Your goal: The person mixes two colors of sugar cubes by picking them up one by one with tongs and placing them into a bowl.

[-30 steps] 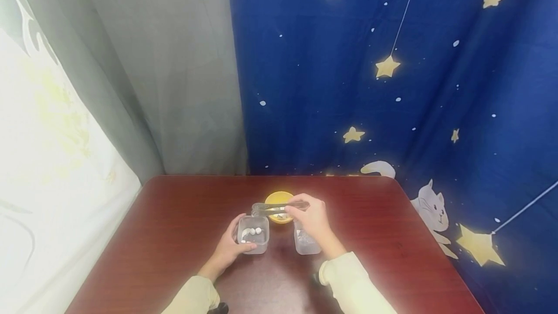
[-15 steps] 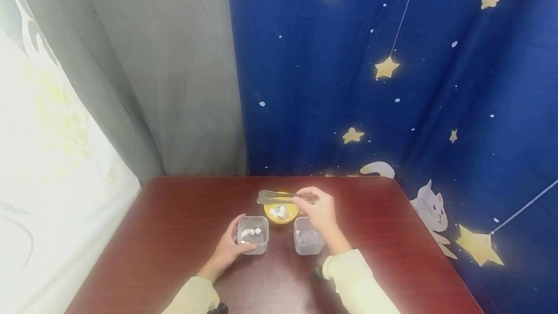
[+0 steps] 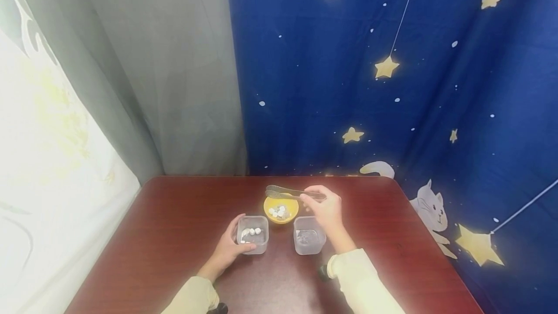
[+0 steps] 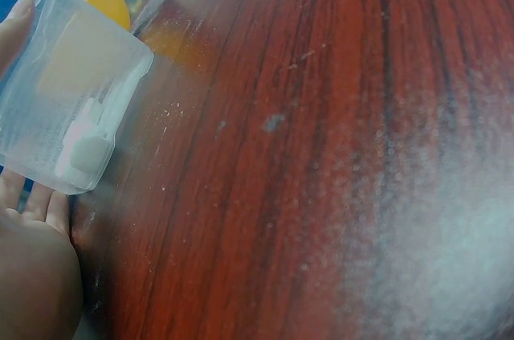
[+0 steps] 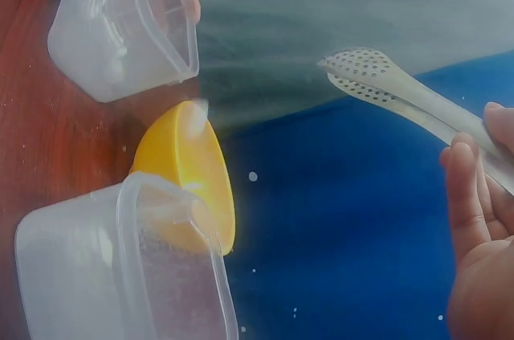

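My left hand (image 3: pixel 228 248) grips a translucent square plastic tub (image 3: pixel 261 244) from its left side, the thumb on the near wall. Several white lumps (image 3: pixel 252 232) lie in its bottom. My right hand (image 3: pixel 324 207) holds metal tongs (image 3: pixel 285 192) above the far rim of a yellow bowl (image 3: pixel 281 221). In the right wrist view the tongs' perforated heads (image 5: pixel 361 63) lie close together, with nothing visible between them. White and greyish pieces (image 3: pixel 279 211) sit in the bowl. A second translucent tub (image 3: pixel 308 250) stands under my right wrist, with something clear or greyish at its bottom.
The tubs and bowl stand on a dark red wooden table (image 3: pixel 174 227). Behind its far edge hang a grey curtain (image 3: pixel 174 86) and a blue one (image 3: pixel 305 86) with stars. White cloth (image 3: pixel 52 183) hangs along the left side.
My right hand has moved right and away with the tongs, from between the left tub and the bowl to above the bowl's far rim. The tongs' arms have come together. My left hand stays put.
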`<action>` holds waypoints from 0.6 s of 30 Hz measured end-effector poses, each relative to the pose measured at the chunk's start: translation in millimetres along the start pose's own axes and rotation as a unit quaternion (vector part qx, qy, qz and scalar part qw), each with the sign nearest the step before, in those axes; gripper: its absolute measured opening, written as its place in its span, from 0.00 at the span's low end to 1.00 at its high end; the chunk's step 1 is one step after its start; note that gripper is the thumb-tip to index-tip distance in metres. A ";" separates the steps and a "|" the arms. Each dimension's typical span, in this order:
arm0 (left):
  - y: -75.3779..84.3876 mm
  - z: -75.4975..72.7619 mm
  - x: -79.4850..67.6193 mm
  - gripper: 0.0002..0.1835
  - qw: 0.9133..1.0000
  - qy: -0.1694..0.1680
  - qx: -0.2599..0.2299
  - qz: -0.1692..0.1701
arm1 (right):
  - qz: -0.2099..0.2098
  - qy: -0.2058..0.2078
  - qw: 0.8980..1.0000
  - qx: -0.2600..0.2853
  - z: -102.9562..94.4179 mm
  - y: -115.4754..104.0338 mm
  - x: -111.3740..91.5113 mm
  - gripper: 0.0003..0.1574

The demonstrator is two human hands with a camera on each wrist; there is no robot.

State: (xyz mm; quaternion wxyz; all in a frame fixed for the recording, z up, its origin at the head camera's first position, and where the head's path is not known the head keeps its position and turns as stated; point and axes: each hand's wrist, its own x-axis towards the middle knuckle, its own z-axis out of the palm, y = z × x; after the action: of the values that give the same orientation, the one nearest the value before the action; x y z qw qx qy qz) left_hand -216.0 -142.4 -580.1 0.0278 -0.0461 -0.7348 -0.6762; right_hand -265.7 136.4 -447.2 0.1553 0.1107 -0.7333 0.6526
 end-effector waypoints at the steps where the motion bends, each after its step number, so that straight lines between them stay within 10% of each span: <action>1: -0.3 -0.1 0.4 0.53 1.000 0.001 -0.001 -0.004 | 0.004 0.001 1.000 0.000 -0.8 -0.8 0.1 0.11; 18: 1.9 0.1 0.2 0.54 1.000 0.005 0.008 -0.006 | 0.023 0.000 1.000 -0.012 -1.0 2.6 -6.8 0.10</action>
State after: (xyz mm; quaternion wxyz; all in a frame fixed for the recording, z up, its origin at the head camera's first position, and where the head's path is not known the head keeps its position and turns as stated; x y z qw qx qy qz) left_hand -216.1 -142.1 -578.3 0.0280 -0.0382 -0.7400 -0.6709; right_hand -260.2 137.4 -452.0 0.1419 0.0918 -0.7437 0.6468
